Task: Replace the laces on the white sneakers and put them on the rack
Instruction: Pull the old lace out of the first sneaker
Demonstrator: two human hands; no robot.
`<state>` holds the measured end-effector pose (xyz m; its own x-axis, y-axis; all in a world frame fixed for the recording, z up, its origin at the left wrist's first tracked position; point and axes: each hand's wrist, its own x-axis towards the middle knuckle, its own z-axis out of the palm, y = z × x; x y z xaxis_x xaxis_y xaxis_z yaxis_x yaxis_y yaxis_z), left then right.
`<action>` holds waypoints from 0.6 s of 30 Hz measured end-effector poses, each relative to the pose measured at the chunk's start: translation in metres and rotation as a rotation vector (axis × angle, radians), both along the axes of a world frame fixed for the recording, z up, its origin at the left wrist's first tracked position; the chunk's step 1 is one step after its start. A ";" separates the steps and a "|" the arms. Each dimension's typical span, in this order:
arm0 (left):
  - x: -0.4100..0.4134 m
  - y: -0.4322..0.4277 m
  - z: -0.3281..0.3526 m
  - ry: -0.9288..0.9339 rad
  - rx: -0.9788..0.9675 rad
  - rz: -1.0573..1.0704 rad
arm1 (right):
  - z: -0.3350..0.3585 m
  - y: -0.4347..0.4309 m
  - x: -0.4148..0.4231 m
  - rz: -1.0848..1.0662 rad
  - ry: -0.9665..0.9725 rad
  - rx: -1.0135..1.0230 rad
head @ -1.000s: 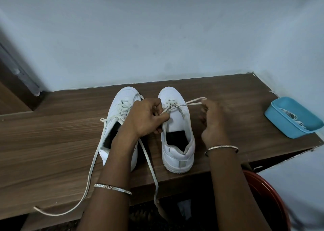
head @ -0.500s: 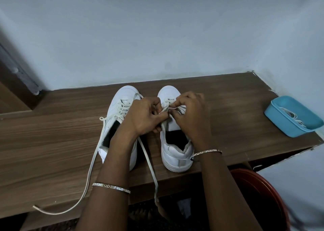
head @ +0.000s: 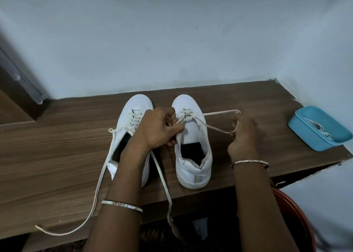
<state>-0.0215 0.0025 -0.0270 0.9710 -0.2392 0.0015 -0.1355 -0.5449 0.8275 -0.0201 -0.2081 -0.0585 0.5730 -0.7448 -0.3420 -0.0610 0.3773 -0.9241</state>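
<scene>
You are about midway, I judge: on the wooden shelf [head: 57,156] the left sneaker [head: 137,104] is laced with its ends trailing, your left hand [head: 156,127] pinches the lace [head: 215,113] at the right sneaker [head: 193,167]'s toe-end eyelets, your right hand [head: 243,137] grasps its loop, and racking is not yet done.

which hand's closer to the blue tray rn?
Right. The right hand, pinching the lace, is just right of the right sneaker, apart from the blue tray. The left hand holds the lace at that sneaker's tongue, farther away.
</scene>
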 end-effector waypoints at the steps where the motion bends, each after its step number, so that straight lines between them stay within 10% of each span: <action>1: 0.000 0.000 0.000 0.000 0.001 0.002 | -0.001 -0.003 -0.001 0.004 0.047 -0.004; 13: 0.000 0.000 0.000 0.004 -0.013 -0.001 | 0.006 0.043 -0.007 0.734 -0.101 -1.163; 18: 0.000 0.000 -0.001 0.003 -0.022 0.001 | -0.002 0.044 -0.004 0.695 -0.128 -1.266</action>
<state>-0.0212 0.0024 -0.0282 0.9713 -0.2380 0.0037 -0.1323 -0.5270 0.8395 -0.0243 -0.1641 -0.0601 0.9132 -0.0670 0.4020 0.2187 -0.7518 -0.6221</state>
